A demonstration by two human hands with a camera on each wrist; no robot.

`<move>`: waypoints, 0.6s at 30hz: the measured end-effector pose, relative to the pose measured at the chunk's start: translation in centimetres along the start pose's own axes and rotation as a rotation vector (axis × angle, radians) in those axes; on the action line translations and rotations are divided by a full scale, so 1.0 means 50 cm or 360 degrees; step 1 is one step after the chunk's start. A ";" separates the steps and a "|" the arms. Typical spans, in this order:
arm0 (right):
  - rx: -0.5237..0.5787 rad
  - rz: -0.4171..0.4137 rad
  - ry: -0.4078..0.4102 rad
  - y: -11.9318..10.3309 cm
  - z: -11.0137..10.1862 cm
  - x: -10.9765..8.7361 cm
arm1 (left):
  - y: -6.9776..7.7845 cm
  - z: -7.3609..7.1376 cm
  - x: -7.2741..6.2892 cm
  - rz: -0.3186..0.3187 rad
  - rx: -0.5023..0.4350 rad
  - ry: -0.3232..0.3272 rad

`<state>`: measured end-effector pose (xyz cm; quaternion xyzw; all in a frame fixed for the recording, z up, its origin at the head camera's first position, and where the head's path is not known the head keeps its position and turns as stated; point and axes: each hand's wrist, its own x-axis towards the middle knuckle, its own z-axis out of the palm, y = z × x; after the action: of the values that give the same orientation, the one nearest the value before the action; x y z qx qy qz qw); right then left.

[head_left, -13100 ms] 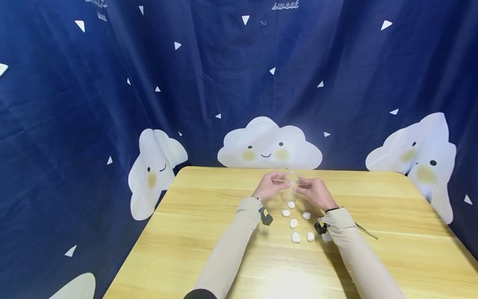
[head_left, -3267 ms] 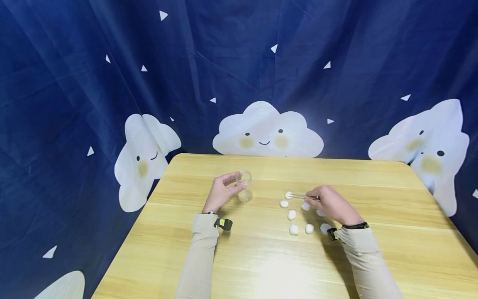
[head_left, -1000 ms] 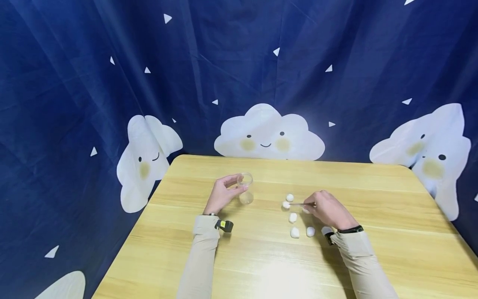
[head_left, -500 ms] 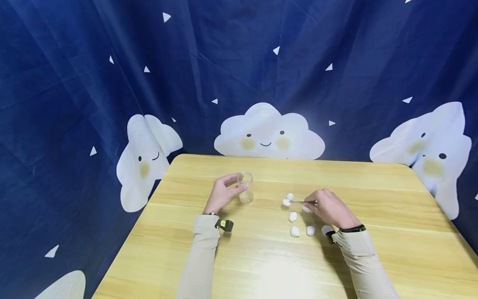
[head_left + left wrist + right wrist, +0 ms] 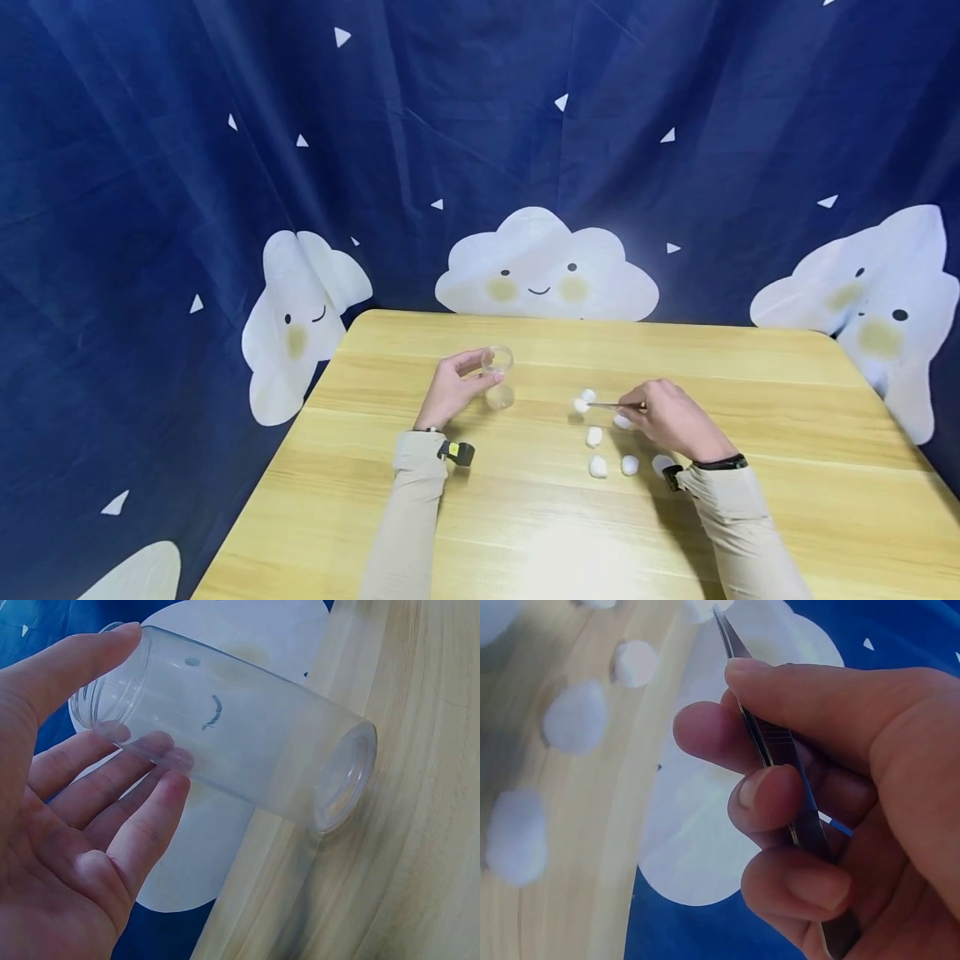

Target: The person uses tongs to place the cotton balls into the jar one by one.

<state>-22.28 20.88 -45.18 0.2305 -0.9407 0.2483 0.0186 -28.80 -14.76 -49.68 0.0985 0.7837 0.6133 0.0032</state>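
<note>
My left hand grips a clear jar by its threaded neck, thumb on one side and fingers on the other. The jar stands upright with its base close over the table, and nothing shows inside. In my right hand a pair of metal tweezers is pinched between thumb and fingers. A white cotton ball sits at the tweezer tips, overlapping another cotton ball just behind it. Nearer the front, several more lie loose, such as this cotton ball; part of the group is hidden under the right hand.
Both hands work over a wooden table with rounded back corners. A dark blue curtain printed with white clouds hangs right behind and around it. Glare brightens the table's front middle.
Earlier both hands held the jar and the tweezers lay on the table. The left hand took the jar left; the right picked up the tweezers. Lately their tips moved from the farthest ball to its neighbour.
</note>
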 end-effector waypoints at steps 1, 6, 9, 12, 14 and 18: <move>0.0006 -0.0004 -0.0002 -0.001 0.001 0.001 | -0.001 0.000 0.000 0.0000 0.0008 0.0003; 0.0025 -0.0013 -0.0002 -0.010 -0.001 0.002 | -0.006 0.001 -0.001 -0.0008 0.0016 -0.0008; 0.0015 -0.0032 0.0026 -0.017 -0.011 0.006 | -0.008 0.003 -0.001 -0.0004 0.0005 -0.0009; -0.0002 -0.0039 0.0053 -0.021 -0.024 0.012 | -0.007 0.004 0.000 0.0008 0.0001 -0.0002; -0.0021 -0.0056 0.0065 -0.022 -0.032 0.018 | -0.007 0.005 0.001 0.0016 0.0001 0.0001; -0.0037 -0.0107 0.0063 -0.024 -0.039 0.033 | -0.006 0.004 0.001 0.0017 0.0004 0.0018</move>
<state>-23.37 20.18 -42.67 0.2570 -0.9346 0.2412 0.0482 -28.88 -14.62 -50.02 0.0995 0.7839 0.6128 -0.0046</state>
